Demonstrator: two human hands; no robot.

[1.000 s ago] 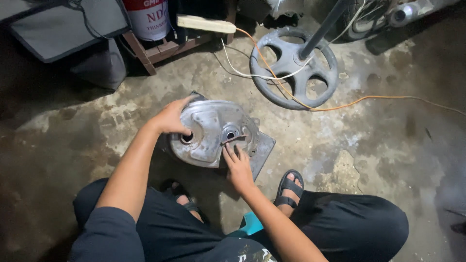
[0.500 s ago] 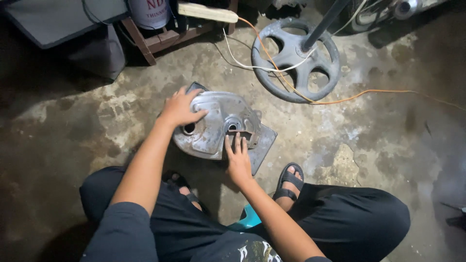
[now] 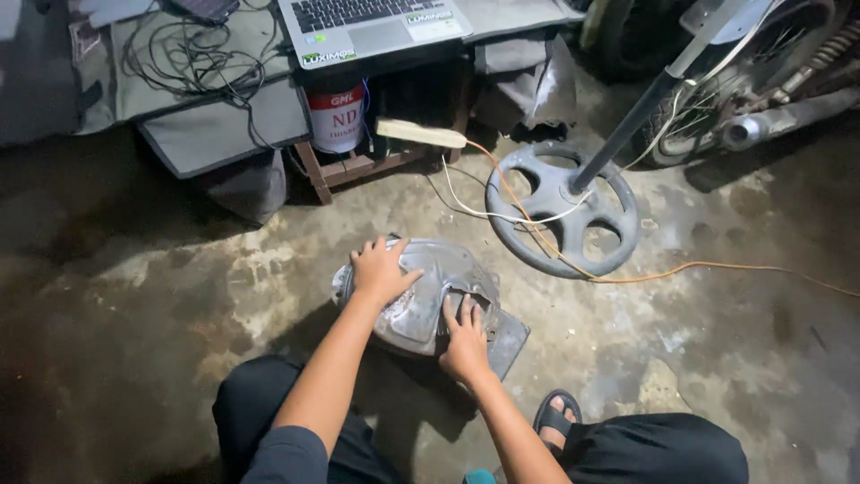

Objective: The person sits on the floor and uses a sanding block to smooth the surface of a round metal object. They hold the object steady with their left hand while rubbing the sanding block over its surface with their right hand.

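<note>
Now the metal cover lies on the floor near the fan base; left hand presses flat, steadying it, while right hand, fingers extended, touches its near edge, gripping nothing.

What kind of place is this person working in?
Probably a home garage or small repair workshop. The concrete floor is stained, a motorcycle wheel stands at the top right, and both hands, left hand and right hand, press on a grey metal cover.

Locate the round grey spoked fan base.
The round grey spoked fan base sits on the concrete floor, upper right of the grey metal cover under both hands.
</note>
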